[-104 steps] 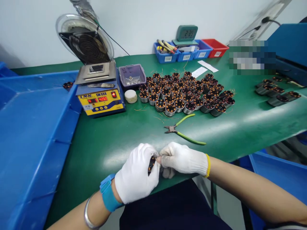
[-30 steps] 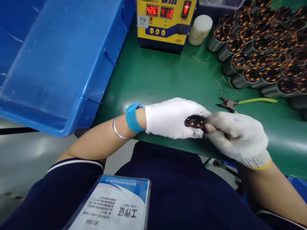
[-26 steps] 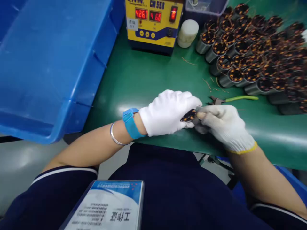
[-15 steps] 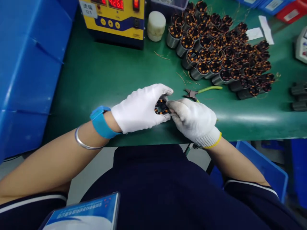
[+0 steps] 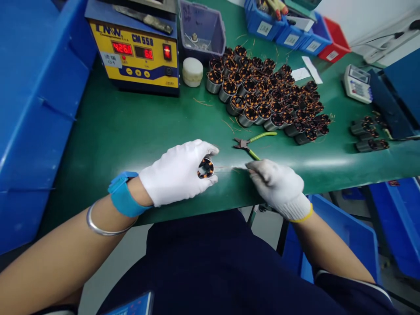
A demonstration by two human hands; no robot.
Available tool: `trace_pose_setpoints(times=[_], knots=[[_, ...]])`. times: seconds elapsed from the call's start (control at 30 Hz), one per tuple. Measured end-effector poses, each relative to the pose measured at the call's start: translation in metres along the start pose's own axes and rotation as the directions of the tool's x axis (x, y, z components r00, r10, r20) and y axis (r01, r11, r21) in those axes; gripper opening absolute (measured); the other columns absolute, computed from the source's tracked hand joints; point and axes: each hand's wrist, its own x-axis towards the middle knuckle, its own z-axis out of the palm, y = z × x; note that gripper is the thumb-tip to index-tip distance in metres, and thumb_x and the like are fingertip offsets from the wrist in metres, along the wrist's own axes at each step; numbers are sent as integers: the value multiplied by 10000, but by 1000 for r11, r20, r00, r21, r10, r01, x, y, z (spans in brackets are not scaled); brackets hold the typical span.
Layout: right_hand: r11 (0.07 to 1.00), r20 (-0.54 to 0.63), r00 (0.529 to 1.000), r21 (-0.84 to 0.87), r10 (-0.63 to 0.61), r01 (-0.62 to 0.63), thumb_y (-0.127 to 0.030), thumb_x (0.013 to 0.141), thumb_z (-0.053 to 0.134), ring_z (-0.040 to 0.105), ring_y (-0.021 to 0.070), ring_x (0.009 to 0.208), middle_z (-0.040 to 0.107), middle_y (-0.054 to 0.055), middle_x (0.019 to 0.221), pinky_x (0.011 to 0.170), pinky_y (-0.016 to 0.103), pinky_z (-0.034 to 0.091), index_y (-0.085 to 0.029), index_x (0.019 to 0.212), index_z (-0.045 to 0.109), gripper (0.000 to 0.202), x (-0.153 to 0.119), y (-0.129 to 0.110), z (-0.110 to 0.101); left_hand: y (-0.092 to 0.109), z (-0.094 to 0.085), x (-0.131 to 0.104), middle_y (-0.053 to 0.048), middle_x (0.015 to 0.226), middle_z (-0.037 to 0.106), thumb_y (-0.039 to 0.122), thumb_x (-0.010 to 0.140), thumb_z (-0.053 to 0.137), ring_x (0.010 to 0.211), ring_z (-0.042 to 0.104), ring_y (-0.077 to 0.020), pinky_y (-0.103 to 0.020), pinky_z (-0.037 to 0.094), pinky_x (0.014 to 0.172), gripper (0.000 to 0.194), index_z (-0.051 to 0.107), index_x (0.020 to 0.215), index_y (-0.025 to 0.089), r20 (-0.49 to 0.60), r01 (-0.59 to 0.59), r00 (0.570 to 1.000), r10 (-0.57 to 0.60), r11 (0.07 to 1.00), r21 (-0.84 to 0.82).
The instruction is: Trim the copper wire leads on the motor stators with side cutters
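Right now, a person's left hand (image 5: pixel 179 175), wearing a white glove, is holding a little round motor stator (image 5: pixel 207 166) near the front edge of the green table (image 5: pixel 147 131). Its thumb and fingers are curving around the metal ring, and the end with orange spots is showing. Thin wire (image 5: pixel 223 167) is sticking out from the stator toward the right hand (image 5: pixel 278 186). That hand is wearing a white glove too, and its fingers are curling in close together. A pale streak is showing at the fingertips, too blurry to name. Green-handled cutting pliers (image 5: pixel 242 143) are lying just behind the right hand, with their handles spreading apart. Farther back, lots of other stators (image 5: pixel 265 99) are standing close together in a bunch. A white round jar (image 5: pixel 192 72) is sitting between them and the yellow-fronted CM 558 machine (image 5: pixel 141 57), which is showing red numbers.
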Motion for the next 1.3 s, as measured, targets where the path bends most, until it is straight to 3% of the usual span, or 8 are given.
trace_pose_setpoints(times=[0.17,0.33,0.47,0.53,0.7,0.9,1.13,1.3], knots=[[991,-170,976,-2,134,-136,-410,940,526,684,292,958,707,164,1136,771,397,551,-141,1158,674,376,-26,31,7,0,-4,2,-56,992,674,383,746,654,889,653,-277,-381,496,744,268,648,958,220,-8,84,996,-83,994,76],[998,-45,999,56,-24,27,-506,898,568,607,360,1153,620,230,1292,931,504,531,-89,1303,579,582,-25,24,13,-7,-2,5,-50,948,657,282,736,566,836,630,-256,-378,478,714,174,612,893,222,-54,148,988,-145,987,56],[998,14,1000,59,1,-2,-709,576,767,377,478,1387,382,312,1507,1075,604,407,-19,1458,414,1175,-7,34,13,-11,-2,6,-34,954,655,286,748,559,874,620,-248,-382,469,764,160,603,891,227,-47,193,980,-192,981,7],[998,119,992,50,34,-40,-670,511,806,338,484,1409,361,310,1521,1101,597,378,-9,1488,370,1257,2,40,9,-13,-4,7,-30,929,651,322,787,546,876,613,-241,-381,458,773,132,597,861,225,-19,209,977,-210,976,-53],[984,300,941,-131,154,-119,-447,739,657,577,375,1161,570,178,1344,831,452,526,-177,1483,431,822,16,27,-15,-14,-7,10,-24,867,643,364,848,495,830,595,-216,-367,432,752,195,596,769,218,15,222,975,-223,957,-185],[918,350,894,-371,279,-141,-392,779,562,645,305,815,626,121,998,543,328,385,-160,1113,636,413,36,-4,-28,-10,-2,11,-20,796,662,350,819,531,775,600,-205,-338,430,707,179,607,734,212,-23,288,952,-304,921,-261],[900,251,890,-320,380,-294,-455,838,532,627,279,838,620,115,1013,581,310,376,-179,1070,629,374,37,-2,-16,-6,-1,13,-9,732,652,352,839,516,681,574,-186,-321,414,655,201,622,743,211,-30,308,946,-323,924,-226],[973,108,971,-115,214,-202,-352,882,469,591,341,1020,615,180,1183,795,424,492,-133,1342,546,515,37,16,12,-7,-2,13,-10,729,659,368,857,513,678,582,-187,-316,415,645,216,635,769,212,-31,289,953,-302,934,-211]])
